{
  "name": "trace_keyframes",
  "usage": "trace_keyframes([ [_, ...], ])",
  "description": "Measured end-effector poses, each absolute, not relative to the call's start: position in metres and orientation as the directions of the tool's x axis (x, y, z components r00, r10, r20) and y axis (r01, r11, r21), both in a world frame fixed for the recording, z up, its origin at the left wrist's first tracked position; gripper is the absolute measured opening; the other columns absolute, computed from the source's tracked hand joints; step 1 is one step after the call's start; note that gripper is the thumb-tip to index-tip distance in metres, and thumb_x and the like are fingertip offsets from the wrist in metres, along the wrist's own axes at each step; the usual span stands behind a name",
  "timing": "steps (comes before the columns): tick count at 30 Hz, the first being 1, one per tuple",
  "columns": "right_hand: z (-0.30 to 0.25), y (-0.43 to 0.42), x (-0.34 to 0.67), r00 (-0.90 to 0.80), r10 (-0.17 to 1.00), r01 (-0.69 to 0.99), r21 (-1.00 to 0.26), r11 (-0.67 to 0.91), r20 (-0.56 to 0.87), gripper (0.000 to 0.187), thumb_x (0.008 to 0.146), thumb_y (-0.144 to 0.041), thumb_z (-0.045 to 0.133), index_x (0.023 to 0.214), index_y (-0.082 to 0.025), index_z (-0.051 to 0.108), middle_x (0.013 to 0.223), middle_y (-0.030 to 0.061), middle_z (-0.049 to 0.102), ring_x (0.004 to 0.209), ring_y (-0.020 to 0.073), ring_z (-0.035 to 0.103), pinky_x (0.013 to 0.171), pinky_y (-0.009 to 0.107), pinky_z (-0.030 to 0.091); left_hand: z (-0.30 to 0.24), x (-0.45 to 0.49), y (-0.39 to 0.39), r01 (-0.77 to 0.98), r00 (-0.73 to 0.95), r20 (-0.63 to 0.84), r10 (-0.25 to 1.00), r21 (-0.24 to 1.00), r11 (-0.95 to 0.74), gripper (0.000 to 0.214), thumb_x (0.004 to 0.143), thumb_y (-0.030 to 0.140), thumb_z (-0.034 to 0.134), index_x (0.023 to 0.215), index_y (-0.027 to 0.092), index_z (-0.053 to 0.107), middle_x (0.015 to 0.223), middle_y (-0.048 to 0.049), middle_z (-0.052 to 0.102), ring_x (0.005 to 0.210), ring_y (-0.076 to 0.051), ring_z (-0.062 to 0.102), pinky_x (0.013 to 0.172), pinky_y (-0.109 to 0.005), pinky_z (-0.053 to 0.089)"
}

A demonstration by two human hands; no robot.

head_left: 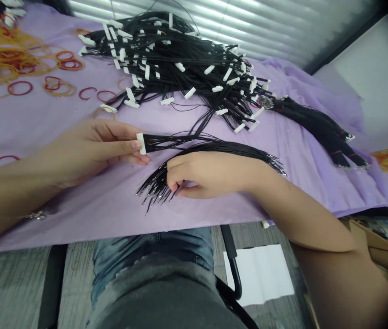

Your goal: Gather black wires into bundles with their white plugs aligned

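Note:
Between the thumb and fingers of my left hand is the white connector of a wire harness, whose black wires run off to the right. My right hand is closed at a bundle of loose black wires with bare metal tips, lying on the purple cloth. The fingers are curled and pinched around a few wires near the left end of this bundle; exactly how many is hidden. Its other end shows beyond my right wrist.
A large heap of black wire harnesses with white connectors lies at the back. Tied black wire bundles rest to its right. Yellow and red rubber bands are scattered at the left on the purple cloth. White paper lies on the floor.

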State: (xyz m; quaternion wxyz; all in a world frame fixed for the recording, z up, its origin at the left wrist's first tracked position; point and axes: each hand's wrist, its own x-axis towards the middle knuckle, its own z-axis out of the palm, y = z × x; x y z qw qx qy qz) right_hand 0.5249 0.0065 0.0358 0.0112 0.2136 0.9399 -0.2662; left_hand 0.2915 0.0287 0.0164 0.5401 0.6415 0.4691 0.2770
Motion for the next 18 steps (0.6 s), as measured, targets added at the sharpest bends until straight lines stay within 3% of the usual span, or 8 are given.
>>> trace_keyframes([
  [5, 0.0388, 0.0112, 0.5302, -0.885, 0.431, 0.458, -0.493, 0.739, -0.176, 0.013, 0.087, -0.006, 0.062, 0.098, -0.012, 0.067, 0.095, 0.0029, 0.063, 0.086, 0.0127, 0.055, 0.081, 0.027, 0.044, 0.0179, 0.293, 0.0294, 0.281, 0.415, -0.213, 0.884, 0.955, 0.098, 0.013, 0.074, 0.03, 0.072, 0.075, 0.016, 0.073, 0.07, -0.0007, 0.073, 0.061, -0.01, 0.064, 0.059, -0.015, 0.046],
  [15, 0.035, 0.0115, 0.5306, -0.859, 0.479, 0.503, -0.467, 0.727, -0.18, 0.015, 0.084, -0.002, 0.064, 0.082, -0.016, 0.069, 0.09, 0.0017, 0.062, 0.081, 0.0107, 0.055, 0.078, 0.025, 0.045, 0.0164, 0.292, 0.0295, 0.301, 0.446, -0.198, 0.873, 0.952, 0.062, 0.013, 0.078, 0.034, 0.072, 0.076, 0.021, 0.073, 0.072, -0.0008, 0.071, 0.063, -0.014, 0.063, 0.061, -0.02, 0.046],
  [18, 0.0348, 0.008, 0.5306, -0.873, 0.453, 0.487, -0.384, 0.784, -0.182, 0.015, 0.09, -0.005, 0.059, 0.08, -0.014, 0.066, 0.089, 0.0036, 0.06, 0.081, 0.0127, 0.052, 0.079, 0.028, 0.045, 0.0167, 0.2912, 0.03, 0.293, 0.441, -0.199, 0.875, 0.954, 0.07, 0.012, 0.077, 0.031, 0.071, 0.076, 0.019, 0.073, 0.071, -0.0011, 0.071, 0.062, -0.012, 0.062, 0.058, -0.018, 0.044],
])
